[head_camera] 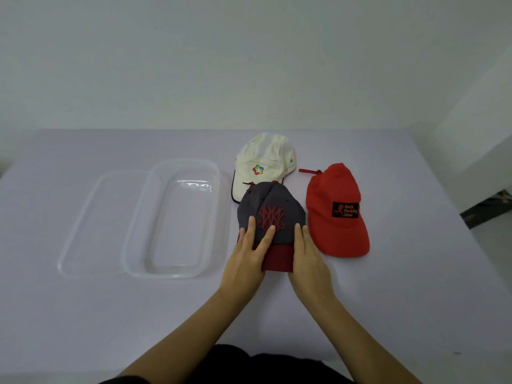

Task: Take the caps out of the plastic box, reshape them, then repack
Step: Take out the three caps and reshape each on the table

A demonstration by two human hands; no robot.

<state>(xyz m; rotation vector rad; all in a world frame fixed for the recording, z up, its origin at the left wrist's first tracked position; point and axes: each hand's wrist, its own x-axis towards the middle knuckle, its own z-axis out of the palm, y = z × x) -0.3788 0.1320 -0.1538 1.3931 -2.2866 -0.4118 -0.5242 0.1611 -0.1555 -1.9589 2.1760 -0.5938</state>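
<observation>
We record a grey cap (273, 214) with dark red brim and red stitched emblem; a cream cap (263, 164) with multicolour logo and dark brim edging; a red cap (336, 217) with black patch and orange lettering. Plastic box (163, 273) and lid (91, 225) are colourless; table (110, 314) pale lilac.

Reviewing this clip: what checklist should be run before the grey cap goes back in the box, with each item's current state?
1. Box open, nothing in it: ok.
2. Lid off, lying left of the box: ok.
3. White cap, red cap and grey cap all out of the box: ok.
4. Left hand and right hand both on the grey cap, fingers straight: ok.
5. Grey cap apart from the others: not ok, it overlaps the white cap's brim.
6. Grey cap fully reshaped: cannot tell.
</observation>
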